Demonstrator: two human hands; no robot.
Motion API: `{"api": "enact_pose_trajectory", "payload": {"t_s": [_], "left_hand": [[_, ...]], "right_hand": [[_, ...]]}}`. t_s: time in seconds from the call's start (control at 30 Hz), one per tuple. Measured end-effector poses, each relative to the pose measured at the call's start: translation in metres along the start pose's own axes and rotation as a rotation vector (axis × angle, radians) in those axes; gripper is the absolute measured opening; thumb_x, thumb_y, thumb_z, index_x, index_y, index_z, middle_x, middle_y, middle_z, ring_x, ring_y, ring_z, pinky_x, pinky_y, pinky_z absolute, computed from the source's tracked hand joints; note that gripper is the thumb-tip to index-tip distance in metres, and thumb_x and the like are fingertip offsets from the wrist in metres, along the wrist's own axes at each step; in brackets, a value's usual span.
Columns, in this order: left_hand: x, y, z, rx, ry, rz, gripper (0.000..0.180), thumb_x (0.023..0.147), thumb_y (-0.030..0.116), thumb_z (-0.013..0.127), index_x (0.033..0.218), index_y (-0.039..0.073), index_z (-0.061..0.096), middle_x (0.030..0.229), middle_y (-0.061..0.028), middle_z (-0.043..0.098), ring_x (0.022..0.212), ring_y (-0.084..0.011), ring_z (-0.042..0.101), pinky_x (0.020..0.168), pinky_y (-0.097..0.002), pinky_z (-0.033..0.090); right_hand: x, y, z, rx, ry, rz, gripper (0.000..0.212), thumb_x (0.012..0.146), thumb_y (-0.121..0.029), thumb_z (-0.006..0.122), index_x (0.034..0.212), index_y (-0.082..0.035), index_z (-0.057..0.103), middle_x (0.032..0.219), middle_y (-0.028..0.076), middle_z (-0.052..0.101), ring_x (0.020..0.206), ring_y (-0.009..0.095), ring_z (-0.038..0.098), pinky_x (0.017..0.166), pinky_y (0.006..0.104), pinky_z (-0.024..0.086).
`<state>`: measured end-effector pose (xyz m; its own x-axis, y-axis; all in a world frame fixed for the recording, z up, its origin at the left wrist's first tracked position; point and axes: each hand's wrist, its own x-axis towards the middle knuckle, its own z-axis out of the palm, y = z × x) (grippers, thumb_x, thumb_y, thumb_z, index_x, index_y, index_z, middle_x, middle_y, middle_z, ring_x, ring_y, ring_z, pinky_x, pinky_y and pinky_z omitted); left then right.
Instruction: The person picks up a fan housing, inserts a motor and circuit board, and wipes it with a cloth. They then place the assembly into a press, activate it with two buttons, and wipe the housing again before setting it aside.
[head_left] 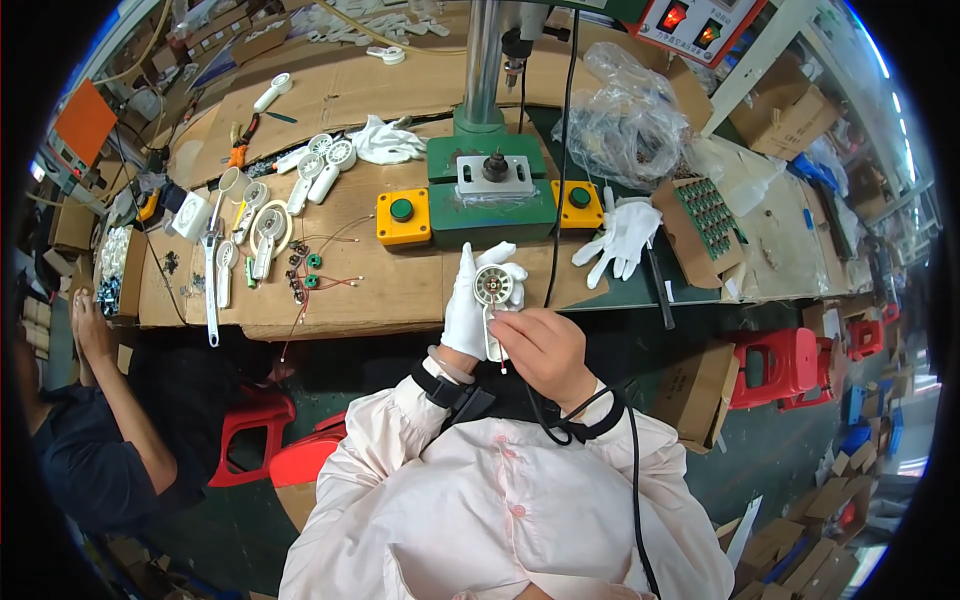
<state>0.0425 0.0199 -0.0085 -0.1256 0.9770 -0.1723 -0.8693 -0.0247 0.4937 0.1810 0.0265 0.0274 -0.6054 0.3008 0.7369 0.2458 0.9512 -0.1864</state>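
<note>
My left hand (464, 312), in a white glove, holds a white handheld fan housing (492, 284) upright above the table's front edge. Inside its round head a motor with metal windings shows. My bare right hand (545, 352) is closed, thumb and fingertips pressed together over the housing's handle (491, 347). What lies between those fingertips is hidden. A thin red wire with a small white plug (504, 368) hangs below them. Just beyond my hands stands a green bench press (490, 215) with a metal fixture (496, 177).
Yellow button boxes (403, 217) flank the press. Leftward lie several fan housings (268, 240) and wired green motors (312, 272). To the right are a white glove (622, 240), a carton of circuit boards (700, 230) and a plastic bag (630, 125). Another person's arm (130, 400) is at far left.
</note>
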Motion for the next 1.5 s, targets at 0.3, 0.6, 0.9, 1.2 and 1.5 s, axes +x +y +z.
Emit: {"api": "enact_pose_trajectory", "payload": {"t_s": [0.3,0.6,0.9,1.2,1.5], "left_hand": [[0.002,0.0,-0.002,-0.004,0.048,-0.006,0.053,0.099,0.054,0.037,0.122,0.01,0.055,0.081,-0.0053,0.061,0.063,-0.0143,0.057,0.056,-0.0252,0.048],[0.002,0.0,-0.004,-0.035,0.013,-0.014,0.053,0.099,0.054,0.038,0.123,0.01,0.055,0.079,-0.004,0.06,0.061,-0.0133,0.054,0.053,-0.0247,0.045],[0.004,0.001,-0.005,-0.032,0.03,-0.031,0.054,0.098,0.055,0.039,0.124,0.011,0.055,0.078,-0.0034,0.059,0.06,-0.0125,0.053,0.053,-0.0241,0.044],[0.003,0.003,-0.004,-0.068,-0.003,-0.057,0.055,0.097,0.056,0.04,0.123,0.011,0.055,0.078,-0.0037,0.059,0.06,-0.0129,0.053,0.052,-0.0247,0.044],[0.004,0.004,-0.007,-0.092,-0.066,-0.082,0.053,0.098,0.055,0.037,0.118,0.009,0.056,0.078,-0.0063,0.059,0.057,-0.0154,0.052,0.051,-0.026,0.042]], "right_hand": [[-0.003,0.001,0.009,0.021,-0.014,-0.001,0.027,0.067,-0.002,0.064,0.093,-0.007,0.069,0.092,0.003,0.067,0.078,0.021,0.063,0.062,0.0305,0.052],[-0.009,0.005,0.009,0.018,-0.051,-0.008,0.027,0.068,-0.004,0.065,0.095,-0.008,0.069,0.095,0.001,0.068,0.082,0.019,0.062,0.063,0.0294,0.053],[-0.009,0.004,0.006,0.025,-0.074,-0.022,0.03,0.067,-0.006,0.068,0.097,-0.008,0.07,0.1,0.001,0.068,0.082,0.018,0.061,0.062,0.0291,0.051],[-0.008,0.004,0.006,0.064,-0.076,-0.01,0.03,0.066,-0.008,0.07,0.096,-0.009,0.069,0.1,0.0,0.068,0.083,0.019,0.061,0.065,0.0302,0.051],[-0.005,0.004,0.0,0.171,-0.099,0.005,0.03,0.065,-0.004,0.067,0.095,-0.009,0.068,0.099,0.001,0.067,0.084,0.02,0.062,0.069,0.0315,0.049]]}}
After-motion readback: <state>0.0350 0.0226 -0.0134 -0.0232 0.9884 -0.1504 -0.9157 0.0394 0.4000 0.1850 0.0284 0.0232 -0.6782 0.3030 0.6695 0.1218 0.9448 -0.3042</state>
